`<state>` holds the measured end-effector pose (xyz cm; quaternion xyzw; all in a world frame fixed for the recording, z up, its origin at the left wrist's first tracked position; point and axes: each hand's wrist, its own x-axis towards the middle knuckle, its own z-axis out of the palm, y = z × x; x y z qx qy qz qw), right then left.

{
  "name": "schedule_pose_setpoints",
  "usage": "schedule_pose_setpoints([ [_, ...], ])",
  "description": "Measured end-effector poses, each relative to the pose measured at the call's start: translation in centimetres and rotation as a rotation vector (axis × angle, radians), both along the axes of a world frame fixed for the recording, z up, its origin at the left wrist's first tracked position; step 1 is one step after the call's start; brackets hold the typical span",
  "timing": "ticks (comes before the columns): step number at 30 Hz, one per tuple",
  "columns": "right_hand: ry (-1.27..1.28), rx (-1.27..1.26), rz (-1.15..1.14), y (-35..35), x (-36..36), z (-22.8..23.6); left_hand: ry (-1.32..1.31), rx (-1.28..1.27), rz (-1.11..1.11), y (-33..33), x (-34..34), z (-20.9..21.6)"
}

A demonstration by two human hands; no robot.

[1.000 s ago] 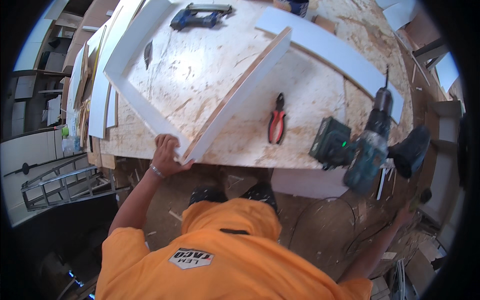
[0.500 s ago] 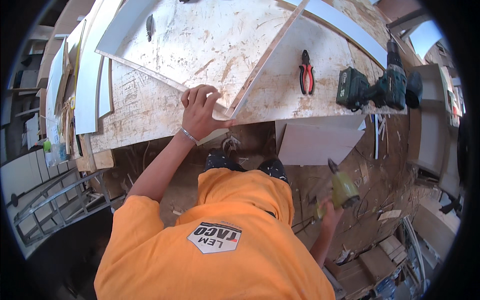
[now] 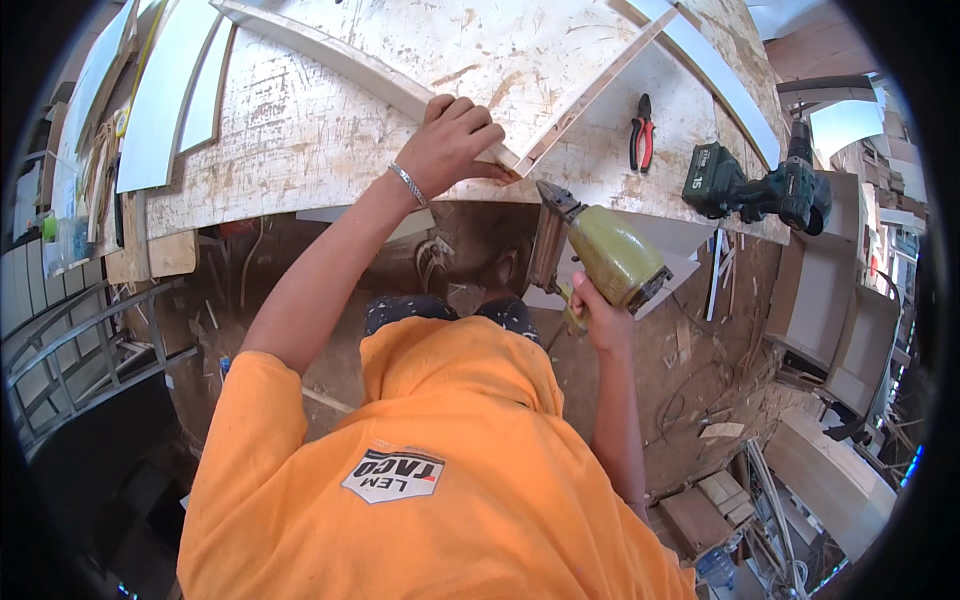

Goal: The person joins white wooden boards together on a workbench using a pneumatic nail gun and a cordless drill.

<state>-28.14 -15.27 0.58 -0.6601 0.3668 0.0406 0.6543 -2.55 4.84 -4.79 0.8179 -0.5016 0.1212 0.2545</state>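
Note:
Two narrow boards meet at a corner near the bench's front edge: a left board (image 3: 335,62) and a right board (image 3: 590,100), both standing on edge. My left hand (image 3: 452,150) is closed over the left board close to that corner, its thumb toward the joint. In my right hand (image 3: 600,318) is an olive-green nail gun (image 3: 615,255), held by its handle. Its dark nose points up and left, a short way from the corner and just off the bench edge. Whether the nose touches the wood I cannot tell.
On the worn white workbench (image 3: 280,165) lie red-and-black pliers (image 3: 642,135) and a dark green cordless drill (image 3: 770,190). White panels (image 3: 165,110) rest at its left. A metal frame (image 3: 80,345) stands lower left, and cabinet boxes (image 3: 820,270) are on the right.
My right hand has raised the nail gun from low on the right up to the boards' corner. My left hand now wraps over the left board, and the boards have shifted in view.

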Motion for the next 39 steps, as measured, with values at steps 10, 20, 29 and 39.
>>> schedule_pose_setpoints([
  [10,-0.370,0.502,-0.138,0.0,1.1,-2.8,0.041,0.068,-0.081,0.3,0.9,0.5],
  [20,-0.326,0.701,-0.123,0.6,1.8,-5.0,0.016,0.129,-0.050,-0.2,1.0,0.9],
  [29,-0.326,0.773,-0.116,0.9,2.1,-5.8,0.024,0.117,-0.054,-0.4,1.0,1.3],
  [39,-0.296,0.786,-0.145,1.9,1.6,-5.2,0.030,0.145,-0.059,-0.4,1.0,1.1],
])
